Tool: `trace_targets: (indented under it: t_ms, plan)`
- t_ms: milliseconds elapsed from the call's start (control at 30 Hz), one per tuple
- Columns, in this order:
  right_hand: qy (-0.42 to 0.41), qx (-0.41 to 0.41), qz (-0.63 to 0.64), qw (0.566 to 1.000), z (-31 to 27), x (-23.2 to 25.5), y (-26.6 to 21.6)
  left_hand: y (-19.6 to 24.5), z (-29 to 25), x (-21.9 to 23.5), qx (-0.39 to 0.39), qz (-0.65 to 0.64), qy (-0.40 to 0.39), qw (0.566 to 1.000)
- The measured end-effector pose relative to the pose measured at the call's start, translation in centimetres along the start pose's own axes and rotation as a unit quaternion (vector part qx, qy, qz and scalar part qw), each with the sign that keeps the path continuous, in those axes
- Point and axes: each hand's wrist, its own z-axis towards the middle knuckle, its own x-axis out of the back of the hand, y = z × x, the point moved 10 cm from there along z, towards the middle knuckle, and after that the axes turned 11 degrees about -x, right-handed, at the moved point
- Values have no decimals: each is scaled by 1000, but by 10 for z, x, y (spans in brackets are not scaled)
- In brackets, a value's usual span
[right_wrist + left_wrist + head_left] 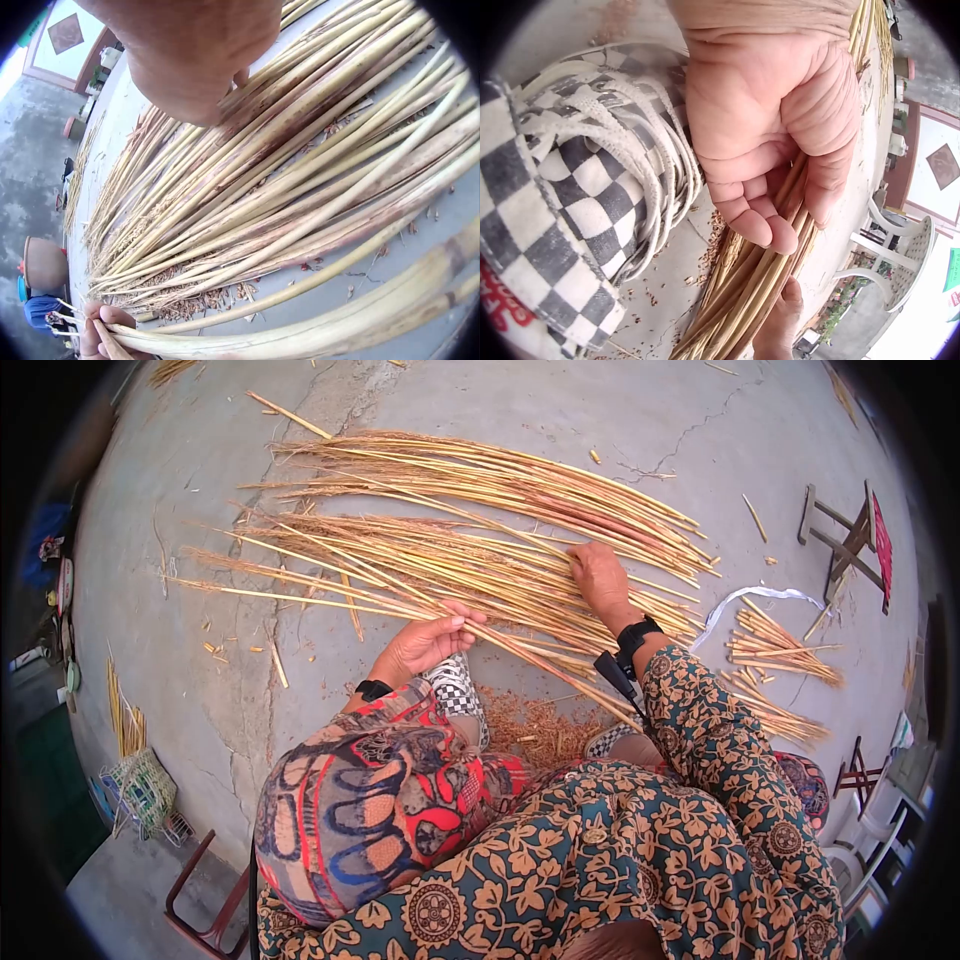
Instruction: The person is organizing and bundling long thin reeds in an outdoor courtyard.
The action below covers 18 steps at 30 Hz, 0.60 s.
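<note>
My left hand (pixel 425 645) grips a thin bunch of dry sorghum stalks (pixel 540 665), thumb on one side and curled fingers on the other. Their feathery heads point left and the cut ends slant down to the right. The left wrist view shows these stalks (pixel 750 300) passing under the fingertips. Over the near pile of stalks (pixel 470 570), my right hand (pixel 600 580) pinches at a long stalk (pixel 480 518) that slants away to the upper left. In the right wrist view the right hand (pixel 199 60) is bent down onto the pile, its fingertips mostly hidden.
A second pile of stalks (pixel 520 475) lies beyond the first. Cut pieces (pixel 775 645) and a white strip (pixel 755 595) are at the right, near a small folding stool (pixel 850 545). Brown seed husks (pixel 540 725) lie between checkered shoes (pixel 455 695). A basket (pixel 140 790) stands at the left.
</note>
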Motion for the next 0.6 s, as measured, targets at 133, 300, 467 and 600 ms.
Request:
trace_targets:
  t_ms: [133,300,467,600]
  plan:
    - [-1,11,8,1000,-21,12,-12,-1,1,0,1,-1,-3,1000]
    - [-48,29,31,998,-34,8,-10,-1,1,3,-5,4,-5,1000]
    - [83,-89,37,992,-2,46,32,0,0,2,-7,2,-3,1000]
    - [73,-104,-39,991,11,43,64,1,0,1,-12,-12,8,1000]
